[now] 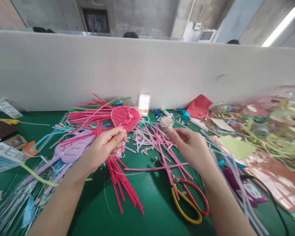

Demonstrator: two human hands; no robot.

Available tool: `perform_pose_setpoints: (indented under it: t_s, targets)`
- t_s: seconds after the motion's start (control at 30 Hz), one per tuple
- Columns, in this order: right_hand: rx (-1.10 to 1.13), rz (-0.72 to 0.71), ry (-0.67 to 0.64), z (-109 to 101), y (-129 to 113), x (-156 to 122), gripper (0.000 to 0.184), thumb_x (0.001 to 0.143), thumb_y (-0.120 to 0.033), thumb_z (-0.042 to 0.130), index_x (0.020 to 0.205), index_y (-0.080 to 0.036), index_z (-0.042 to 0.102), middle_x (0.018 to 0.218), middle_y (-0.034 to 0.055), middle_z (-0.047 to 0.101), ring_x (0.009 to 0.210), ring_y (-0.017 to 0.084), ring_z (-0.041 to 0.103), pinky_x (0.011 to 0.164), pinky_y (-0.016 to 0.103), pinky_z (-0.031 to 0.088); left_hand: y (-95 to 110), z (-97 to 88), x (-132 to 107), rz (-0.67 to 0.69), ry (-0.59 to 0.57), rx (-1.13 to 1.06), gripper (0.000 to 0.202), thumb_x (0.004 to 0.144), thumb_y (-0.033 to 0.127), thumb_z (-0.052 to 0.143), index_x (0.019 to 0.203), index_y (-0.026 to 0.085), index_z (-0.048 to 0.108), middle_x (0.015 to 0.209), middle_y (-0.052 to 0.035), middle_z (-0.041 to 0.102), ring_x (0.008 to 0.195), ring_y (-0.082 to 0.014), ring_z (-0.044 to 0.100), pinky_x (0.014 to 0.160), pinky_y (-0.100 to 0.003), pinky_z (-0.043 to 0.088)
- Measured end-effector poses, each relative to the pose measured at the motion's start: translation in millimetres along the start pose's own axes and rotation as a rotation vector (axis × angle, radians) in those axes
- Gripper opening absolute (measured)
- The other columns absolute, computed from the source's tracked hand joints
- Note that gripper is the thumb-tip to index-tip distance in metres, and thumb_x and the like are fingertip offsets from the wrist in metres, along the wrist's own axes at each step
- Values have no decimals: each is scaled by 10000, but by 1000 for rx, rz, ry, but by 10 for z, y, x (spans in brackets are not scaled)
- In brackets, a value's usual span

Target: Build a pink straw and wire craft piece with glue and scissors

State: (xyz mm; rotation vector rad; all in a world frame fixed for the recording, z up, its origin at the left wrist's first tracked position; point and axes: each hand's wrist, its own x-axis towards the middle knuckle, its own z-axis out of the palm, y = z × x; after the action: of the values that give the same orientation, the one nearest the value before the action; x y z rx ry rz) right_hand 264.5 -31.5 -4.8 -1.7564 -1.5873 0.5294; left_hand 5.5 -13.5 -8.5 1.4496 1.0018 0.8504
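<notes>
My left hand (105, 146) is closed around the handle of a small pink woven fan (125, 118) and holds it upright above the green table (152, 193). My right hand (188, 144) hovers to the right of the fan, fingers partly curled, with the fingertips reaching toward a small roll of tape (166, 122); nothing shows plainly in its grip. Loose pink strips (123, 183) lie scattered under and between both hands.
Scissors with red and yellow handles (189, 203) lie near my right forearm. A lilac woven fan (73, 149) lies at the left. Cut paper pieces (267, 131) pile up at the right. A white partition wall (88, 68) runs across the back.
</notes>
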Motion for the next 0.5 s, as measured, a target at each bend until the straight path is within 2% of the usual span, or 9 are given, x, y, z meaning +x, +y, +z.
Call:
perform_pose_setpoints:
  t_s: [0.13, 0.23, 0.27, 0.33, 0.37, 0.4, 0.5]
  targets:
    - [328, -80, -347, -11, -196, -39, 413, 840, -551, 619, 943, -167, 727, 856, 47, 740, 808, 199, 682, 693, 265, 512, 0, 1, -10, 7, 18, -2, 291, 944, 433, 508, 790, 187, 523, 561, 98, 231, 447, -46, 183, 399, -146, 167]
    - [394, -42, -502, -16, -216, -6, 308, 803, -468, 689, 886, -173, 725, 770, 31, 724, 720, 168, 677, 669, 258, 532, 10, 21, -40, -15, 56, 36, 313, 940, 477, 499, 820, 193, 555, 532, 99, 263, 418, -48, 230, 374, -142, 212]
    - [389, -27, -530, -21, -222, 10, 274, 807, -445, 687, 846, -177, 723, 725, 24, 713, 680, 160, 673, 651, 256, 535, 13, 28, -55, -21, 73, 77, 320, 940, 490, 491, 850, 196, 580, 518, 92, 307, 409, -56, 285, 366, -147, 256]
    - [373, 10, -568, -29, -235, 45, 218, 803, -405, 688, 777, -190, 721, 655, 8, 694, 625, 151, 668, 620, 250, 538, 12, 42, -88, -18, 87, 204, 327, 928, 502, 509, 889, 200, 627, 595, 38, 507, 457, -92, 480, 396, -183, 406]
    - [368, 33, -581, -28, -240, 62, 201, 797, -393, 693, 753, -199, 723, 644, 4, 693, 614, 149, 669, 613, 247, 541, 7, 47, -103, 7, 108, 279, 323, 928, 496, 509, 891, 204, 644, 642, 11, 588, 495, -114, 557, 444, -206, 472]
    - [369, 57, -587, -21, -241, 79, 195, 790, -389, 698, 731, -206, 726, 631, 3, 694, 604, 147, 667, 606, 244, 544, -1, 50, -116, 60, 181, 351, 302, 935, 477, 502, 913, 220, 659, 655, 3, 634, 523, -128, 599, 485, -217, 509]
    - [419, 145, -621, 24, -207, 125, 196, 761, -417, 732, 735, -223, 748, 627, 6, 702, 604, 143, 671, 598, 227, 556, -41, 47, -133, 317, 347, 639, 172, 911, 392, 561, 953, 285, 688, 734, 7, 726, 641, -164, 689, 538, -214, 547]
